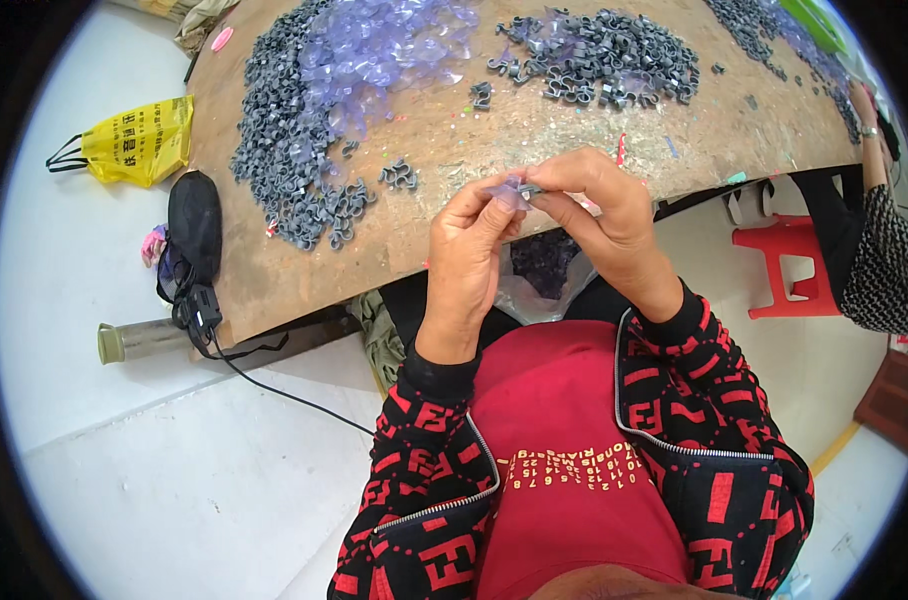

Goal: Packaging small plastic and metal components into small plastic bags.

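Left hand [467,250] pinching purple piece [505,193], right hand [604,215] pinching gray clip [530,189] at it. Table [444,150]: clip pile [624,62] 1 o'clock from hands, purple pile [389,50] 11 o'clock.

Holds translucent purple piece [507,193] in left hand [468,245]; pinches, apparently, grey clip [531,188] in right hand [606,210], near table [304,285].

Two hands [462,250] [614,215] hold one purple piece [510,194] and one grey clip [531,188]; beyond them, three clip heaps [624,60]; leftward, one yellow bag [139,142], one bottle [144,341]; rightward, one red stool [796,262].
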Demonstrator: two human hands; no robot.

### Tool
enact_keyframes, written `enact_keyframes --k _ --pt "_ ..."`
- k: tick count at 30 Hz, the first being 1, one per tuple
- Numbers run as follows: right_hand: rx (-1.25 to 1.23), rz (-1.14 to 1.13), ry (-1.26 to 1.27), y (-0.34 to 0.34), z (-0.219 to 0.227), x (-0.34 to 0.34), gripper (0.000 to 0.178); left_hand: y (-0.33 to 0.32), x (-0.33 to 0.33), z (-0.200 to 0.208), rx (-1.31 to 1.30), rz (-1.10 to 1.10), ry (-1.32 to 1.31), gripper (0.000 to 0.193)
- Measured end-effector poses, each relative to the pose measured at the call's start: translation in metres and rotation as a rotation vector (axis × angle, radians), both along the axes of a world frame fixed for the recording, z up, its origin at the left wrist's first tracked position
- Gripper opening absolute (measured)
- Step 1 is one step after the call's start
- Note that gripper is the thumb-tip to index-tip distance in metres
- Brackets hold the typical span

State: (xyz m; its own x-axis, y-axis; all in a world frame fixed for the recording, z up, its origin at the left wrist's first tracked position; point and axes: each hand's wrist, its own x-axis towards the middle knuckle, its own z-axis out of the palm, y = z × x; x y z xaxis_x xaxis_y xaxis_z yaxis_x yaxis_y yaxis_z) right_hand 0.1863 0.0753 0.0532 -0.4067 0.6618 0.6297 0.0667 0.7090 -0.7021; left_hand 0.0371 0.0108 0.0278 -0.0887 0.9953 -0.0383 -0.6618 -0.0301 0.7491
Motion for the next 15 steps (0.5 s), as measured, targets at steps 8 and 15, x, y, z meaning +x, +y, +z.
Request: enact_keyframes --k 8,15 --pt "-0.222 0.034 0.087 -0.005 0.004 0.008 0.023 -0.005 0.005 0.020 0.085 0.208 0.521 0.019" --pt "-0.190 0.040 0.058 -0.004 0.006 0.007 0.023 -0.006 0.006 0.018 0.129 0.225 0.598 0.020"
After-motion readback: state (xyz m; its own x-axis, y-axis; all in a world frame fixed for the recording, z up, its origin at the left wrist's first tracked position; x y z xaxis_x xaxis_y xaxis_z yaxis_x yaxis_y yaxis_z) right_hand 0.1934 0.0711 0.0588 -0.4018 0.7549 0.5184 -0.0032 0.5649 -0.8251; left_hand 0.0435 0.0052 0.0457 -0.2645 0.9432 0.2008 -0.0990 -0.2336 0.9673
